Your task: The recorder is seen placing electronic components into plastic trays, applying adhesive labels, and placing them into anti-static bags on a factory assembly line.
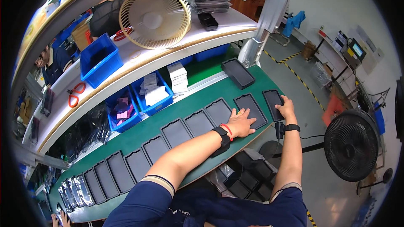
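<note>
A long row of shallow black trays [176,131] runs across the green table [139,134]. My left hand [240,125] lies with its fingers spread over the near edges of two neighbouring trays, one of them a black tray [252,108] toward the right end. At the table's right edge my right hand [287,108] grips the side of a smaller-looking black tray [272,99], thumb on its rim. Behind these, another black tray [238,74] sits by the metal post. Both wrists wear black bands; a red string circles the left one.
Blue bins [155,94] with white and pink pieces stand behind the row. Silvery packets [75,191] lie at the far left, near another person's hands [61,219]. A shelf above bears a round fan [155,18]. A black fan [351,145] stands at right.
</note>
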{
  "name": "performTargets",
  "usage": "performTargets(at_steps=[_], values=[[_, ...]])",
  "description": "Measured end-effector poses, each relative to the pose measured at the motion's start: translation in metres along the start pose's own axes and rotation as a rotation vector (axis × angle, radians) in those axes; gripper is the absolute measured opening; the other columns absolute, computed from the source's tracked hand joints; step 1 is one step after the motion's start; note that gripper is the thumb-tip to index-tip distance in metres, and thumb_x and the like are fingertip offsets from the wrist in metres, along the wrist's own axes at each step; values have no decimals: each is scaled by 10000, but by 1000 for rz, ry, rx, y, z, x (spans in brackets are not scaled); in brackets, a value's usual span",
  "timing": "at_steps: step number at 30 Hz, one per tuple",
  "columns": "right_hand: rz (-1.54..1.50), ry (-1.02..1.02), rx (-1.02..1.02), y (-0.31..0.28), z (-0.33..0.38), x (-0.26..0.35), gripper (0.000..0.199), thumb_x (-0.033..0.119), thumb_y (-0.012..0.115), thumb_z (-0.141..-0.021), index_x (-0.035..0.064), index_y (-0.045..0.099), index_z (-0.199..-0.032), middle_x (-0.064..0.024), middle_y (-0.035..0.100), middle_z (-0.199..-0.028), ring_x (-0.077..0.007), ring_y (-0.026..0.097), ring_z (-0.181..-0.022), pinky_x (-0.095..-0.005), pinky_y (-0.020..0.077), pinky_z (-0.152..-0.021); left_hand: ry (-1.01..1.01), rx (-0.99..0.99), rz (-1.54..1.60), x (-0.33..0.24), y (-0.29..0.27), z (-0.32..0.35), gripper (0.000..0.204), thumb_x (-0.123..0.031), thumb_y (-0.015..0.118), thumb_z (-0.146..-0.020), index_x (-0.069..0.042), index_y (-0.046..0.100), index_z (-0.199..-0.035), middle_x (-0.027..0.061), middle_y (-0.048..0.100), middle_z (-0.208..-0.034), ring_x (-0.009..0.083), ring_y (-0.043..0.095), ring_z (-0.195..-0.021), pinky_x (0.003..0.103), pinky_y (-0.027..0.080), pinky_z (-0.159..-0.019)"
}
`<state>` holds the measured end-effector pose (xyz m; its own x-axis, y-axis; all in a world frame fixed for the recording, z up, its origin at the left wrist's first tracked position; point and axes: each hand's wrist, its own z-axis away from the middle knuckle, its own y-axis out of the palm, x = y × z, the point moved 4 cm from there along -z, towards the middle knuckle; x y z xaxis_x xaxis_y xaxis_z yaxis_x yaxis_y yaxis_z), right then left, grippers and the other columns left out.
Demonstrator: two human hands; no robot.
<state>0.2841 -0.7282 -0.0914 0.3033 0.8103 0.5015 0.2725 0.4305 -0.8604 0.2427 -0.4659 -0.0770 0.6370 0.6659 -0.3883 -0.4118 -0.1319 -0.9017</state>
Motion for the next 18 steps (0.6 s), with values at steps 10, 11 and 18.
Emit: performTargets(at_steps=[10,11,18], values=[[308,-160,11,36,39,96,545,261,685,-752,144,510,-1255,-193,537,-1144,-369,498,-1079,-448,426,-897,78,-122,129,21,-11,66,651,-454,563,-814,-188,362,-1373,214,130,-1474,375,84,-1374,612,145,-1039],[337,-150,-2,34,40,96,522,263,670,-767,136,514,-1249,-198,540,-1126,-373,504,-1065,-444,429,-893,113,-193,92,18,-19,86,632,-433,556,-827,-155,374,-1364,226,156,-1461,378,88,-1371,601,141,-1046],[212,-472,-134,21,77,186,521,245,649,-789,34,487,-1237,-200,555,-1109,-351,544,-996,-433,437,-840,-42,-371,129,40,-24,293,543,-363,598,-825,-88,466,-1274,248,269,-1394,395,172,-1344,602,140,-1046]])
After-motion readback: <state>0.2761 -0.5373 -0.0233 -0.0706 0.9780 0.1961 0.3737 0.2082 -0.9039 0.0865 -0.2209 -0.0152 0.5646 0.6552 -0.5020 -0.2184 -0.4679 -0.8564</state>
